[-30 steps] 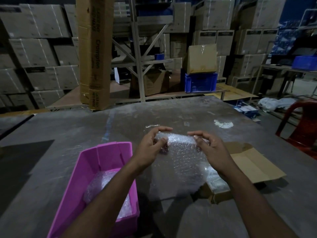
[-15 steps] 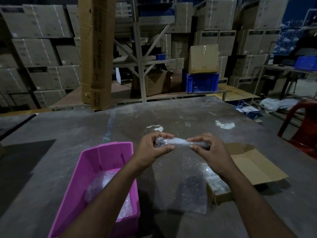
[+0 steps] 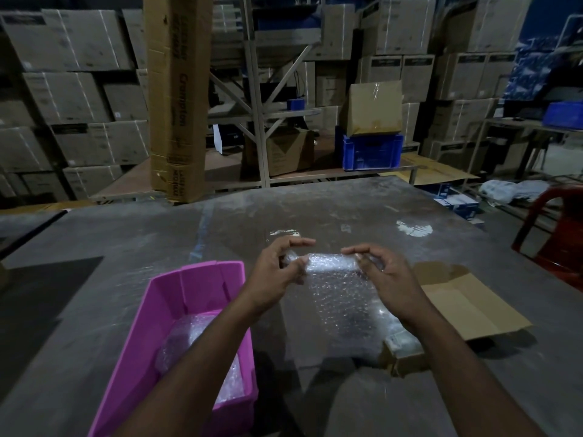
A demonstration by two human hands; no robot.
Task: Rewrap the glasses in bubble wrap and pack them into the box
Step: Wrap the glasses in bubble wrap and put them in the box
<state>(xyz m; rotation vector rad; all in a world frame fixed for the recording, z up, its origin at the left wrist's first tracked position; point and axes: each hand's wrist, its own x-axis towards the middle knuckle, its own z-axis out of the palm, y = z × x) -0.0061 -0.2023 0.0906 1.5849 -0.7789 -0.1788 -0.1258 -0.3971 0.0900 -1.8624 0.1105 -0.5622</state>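
Over a grey table (image 3: 126, 247), a person holds a rolled bundle of bubble wrap (image 3: 331, 263) between both hands. The left hand (image 3: 277, 272) pinches its left end, thumb underneath; the right hand (image 3: 385, 279) grips its right end. A loose sheet of wrap hangs down from the roll. A pink bin (image 3: 176, 298) sits lower left, an open cardboard box (image 3: 467, 307) right.

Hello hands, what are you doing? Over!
Left hand and right hand both pinch the bubble wrap roll, loose sheet hanging below. Cardboard box open at right. Nothing in the way.
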